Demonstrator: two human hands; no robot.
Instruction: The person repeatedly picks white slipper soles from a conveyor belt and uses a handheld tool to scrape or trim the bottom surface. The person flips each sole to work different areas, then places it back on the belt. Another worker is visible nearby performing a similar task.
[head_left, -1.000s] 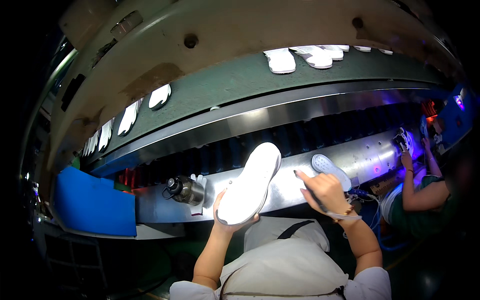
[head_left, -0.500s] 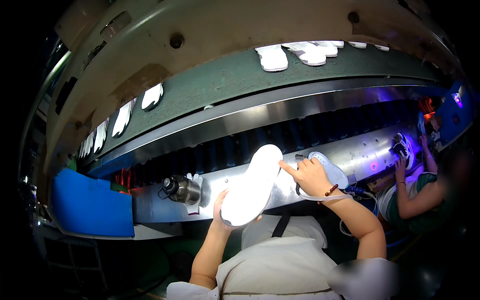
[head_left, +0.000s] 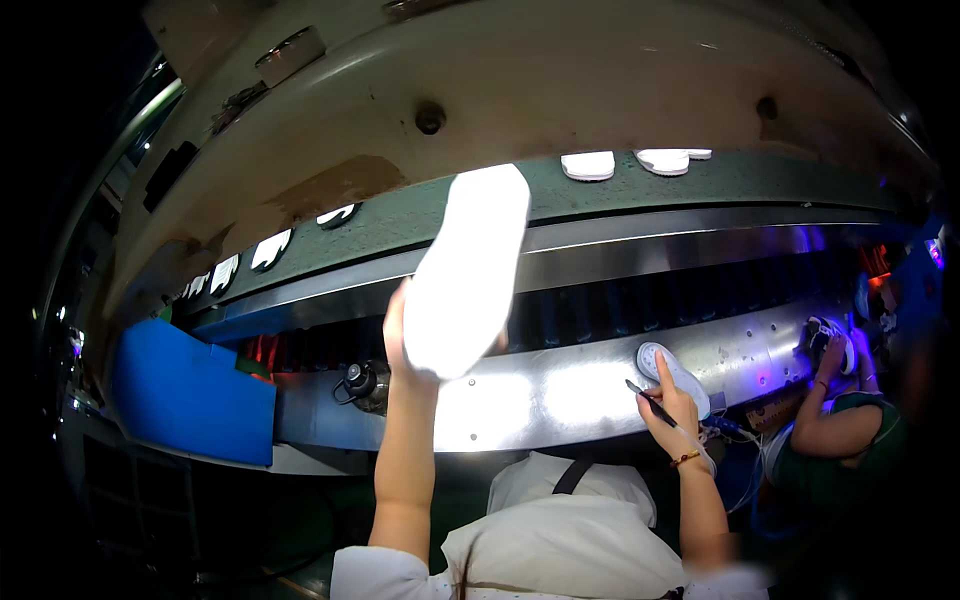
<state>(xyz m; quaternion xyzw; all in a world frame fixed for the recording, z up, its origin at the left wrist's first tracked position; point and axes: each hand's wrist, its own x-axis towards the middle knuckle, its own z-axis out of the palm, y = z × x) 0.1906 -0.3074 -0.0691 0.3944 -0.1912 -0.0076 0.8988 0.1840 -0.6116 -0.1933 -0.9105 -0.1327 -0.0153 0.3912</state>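
A glaring white shoe sole (head_left: 470,270) is gripped near its lower end by my left hand (head_left: 398,330), arm stretched forward. Its far end overlaps the green conveyor belt; I cannot tell whether they touch. My right hand (head_left: 675,415) is closed around a slim black pen-like tool (head_left: 652,402) with a pale cord trailing past the wrist. The index finger of that hand extends over a pale grey-white shoe sole (head_left: 690,382) lying on the metal worktable (head_left: 520,405).
Several white shoe pieces (head_left: 588,166) lie along the green belt (head_left: 400,215). A beige machine housing (head_left: 600,80) overhangs it. On the left stand a dark bottle (head_left: 365,386) and a blue panel (head_left: 190,390). To the right, a co-worker's hands (head_left: 832,358) hold a shoe.
My left hand has carried the white sole forward and up toward the belt. My right hand has moved off it, back to the right beside the other sole; the black tool now shows.
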